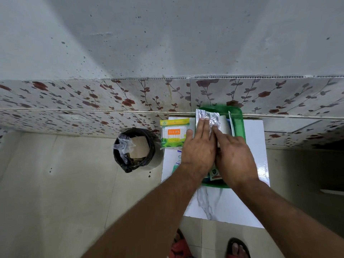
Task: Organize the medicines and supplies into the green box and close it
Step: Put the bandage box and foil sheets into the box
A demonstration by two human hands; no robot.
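Green plastic marks the target from the head view: green box (239, 125) open on a small white marble-look table (256, 164) against the floral wall tiles (93, 97), lid apparently tipped up at the far side. Inside, a crinkled foil blister strip (207, 117) lying on top, other packets beneath, mostly hidden. Left hand (198, 151) flat and open, fingers spread, pressing down on the foil strip rather than gripping it. Right hand (235, 157) also flat, palm down, fingers extended toward the strip, covering the near half of the box; nothing visibly pinched in either. Pack of cotton buds (174, 134) outside the box, just beside its left edge, with another small packet (176, 162) partly under the left wrist. Black bin (134, 149) on the floor to the left, well clear

Judged step: flattening and settling contents to make room. Best done with even, gentle palm pressure, keeping the foil strip level so as not to pop tablets. Worth sliding the strip toward one wall to leave a slot for the cotton buds. Lid unlikely to shut cleanly if anything rides above the rim
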